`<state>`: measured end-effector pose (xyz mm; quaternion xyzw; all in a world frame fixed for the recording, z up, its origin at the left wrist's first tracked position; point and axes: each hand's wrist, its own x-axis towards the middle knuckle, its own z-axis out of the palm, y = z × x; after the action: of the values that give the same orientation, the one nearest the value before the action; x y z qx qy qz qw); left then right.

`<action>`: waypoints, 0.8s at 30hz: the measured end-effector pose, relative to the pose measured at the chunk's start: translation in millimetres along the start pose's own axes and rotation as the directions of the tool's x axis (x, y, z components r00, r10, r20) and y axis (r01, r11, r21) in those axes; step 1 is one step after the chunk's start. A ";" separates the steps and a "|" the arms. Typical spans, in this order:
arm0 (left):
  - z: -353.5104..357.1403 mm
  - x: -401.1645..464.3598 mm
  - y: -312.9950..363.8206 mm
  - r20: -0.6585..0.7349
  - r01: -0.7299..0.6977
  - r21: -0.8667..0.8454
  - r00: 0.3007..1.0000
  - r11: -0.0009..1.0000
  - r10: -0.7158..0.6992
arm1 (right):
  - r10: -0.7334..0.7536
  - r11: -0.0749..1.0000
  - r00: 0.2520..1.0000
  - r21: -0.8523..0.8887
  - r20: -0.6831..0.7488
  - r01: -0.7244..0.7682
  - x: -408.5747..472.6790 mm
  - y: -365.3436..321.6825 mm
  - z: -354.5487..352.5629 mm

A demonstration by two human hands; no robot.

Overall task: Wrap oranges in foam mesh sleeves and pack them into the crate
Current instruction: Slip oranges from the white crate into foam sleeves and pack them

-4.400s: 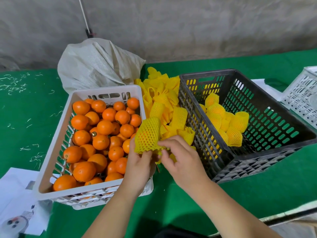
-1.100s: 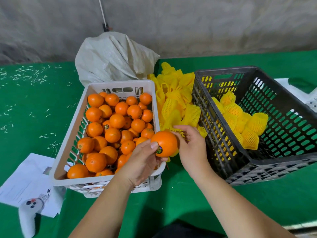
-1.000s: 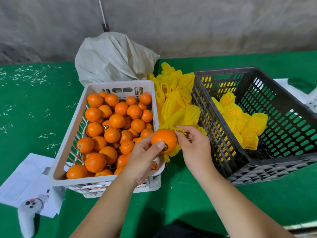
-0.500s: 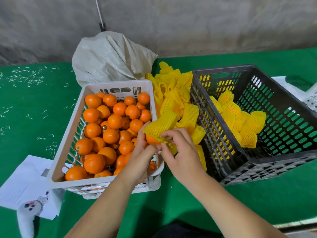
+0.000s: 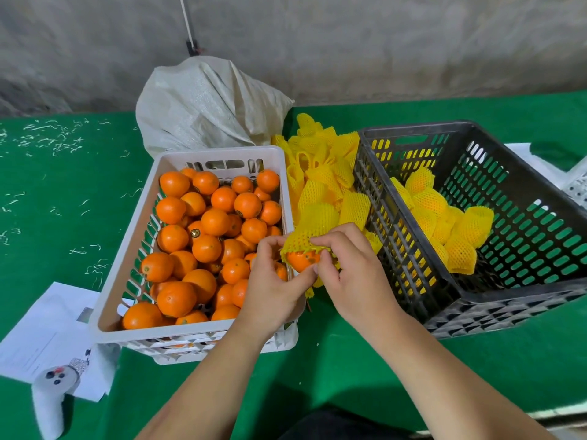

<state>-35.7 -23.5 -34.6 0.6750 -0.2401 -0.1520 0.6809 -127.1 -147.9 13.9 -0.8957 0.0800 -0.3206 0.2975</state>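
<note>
Between the two crates I hold one orange (image 5: 301, 260) with a yellow foam mesh sleeve (image 5: 313, 225) pulled over its far half. My left hand (image 5: 273, 287) grips the orange from below and pinches the sleeve's left edge. My right hand (image 5: 349, 274) pinches the sleeve's right edge. The white crate (image 5: 133, 242) on the left holds several bare oranges (image 5: 206, 230). The black crate (image 5: 521, 300) on the right holds several wrapped oranges (image 5: 444, 223). A pile of loose sleeves (image 5: 320, 166) lies between the crates.
A grey woven sack (image 5: 206, 106) stands behind the white crate against the wall. Papers (image 5: 44, 338) and a white controller (image 5: 52, 398) lie at the near left on the green cloth (image 5: 57, 201). Part of a white basket (image 5: 579, 188) shows at the right edge.
One second ago my left hand held a bare orange beside the sleeve in my right hand. Now the sleeve covers its far half, and both hands have moved slightly toward me.
</note>
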 end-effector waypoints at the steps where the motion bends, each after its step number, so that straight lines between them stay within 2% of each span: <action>1: 0.0 0.1 0.1 -0.005 0.006 -0.004 1.000 1.000 -0.006 | -0.001 1.000 1.000 0.001 0.024 0.001 -0.8 -0.8 -0.7; 4: -1.3 1.4 -0.4 -0.035 0.044 -0.070 0.998 0.997 -0.046 | -0.033 0.999 0.996 0.014 0.077 0.032 -8.0 -2.3 1.3; 6: -4.0 2.2 -0.9 -0.033 0.064 -0.105 0.997 0.992 -0.068 | -0.003 1.000 0.998 0.022 0.070 0.001 -14.5 -0.7 4.4; 9: -10.5 3.1 -0.6 0.045 0.066 -0.151 0.997 0.986 -0.059 | 0.113 0.993 0.991 0.016 0.070 -0.115 -16.3 2.6 8.4; 11: -12.1 2.1 2.3 0.110 0.051 -0.146 0.993 0.988 -0.035 | 0.133 0.990 0.988 0.040 0.074 -0.136 -12.4 3.9 9.6; 14: -9.9 0.8 1.7 0.133 0.035 -0.166 0.991 0.985 -0.012 | 0.087 0.994 0.996 0.057 0.025 -0.089 -5.7 6.0 8.6; 19: -8.7 -0.5 -1.4 0.080 0.040 -0.187 0.996 0.981 -0.025 | -0.059 0.998 0.979 0.000 -0.197 0.060 -7.4 2.7 7.4; 21: -8.6 0.6 -1.2 0.035 0.039 -0.196 0.999 0.980 -0.032 | -0.090 0.996 0.973 -0.026 -0.215 0.086 -12.0 2.2 11.2; 22: -8.0 1.0 -1.6 0.017 0.054 -0.208 0.999 0.977 -0.052 | -0.033 0.999 0.981 0.007 -0.191 0.035 -13.5 1.8 13.9; 24: -7.7 1.4 -1.5 0.007 0.091 -0.215 0.996 0.972 -0.092 | 0.185 0.975 0.979 0.138 -0.085 -0.172 -13.2 1.0 18.3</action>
<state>-30.2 -17.8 -35.8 0.6077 -0.1901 -0.2074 0.7427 -126.0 -135.5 -5.0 -0.8469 0.1535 -0.3402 0.3787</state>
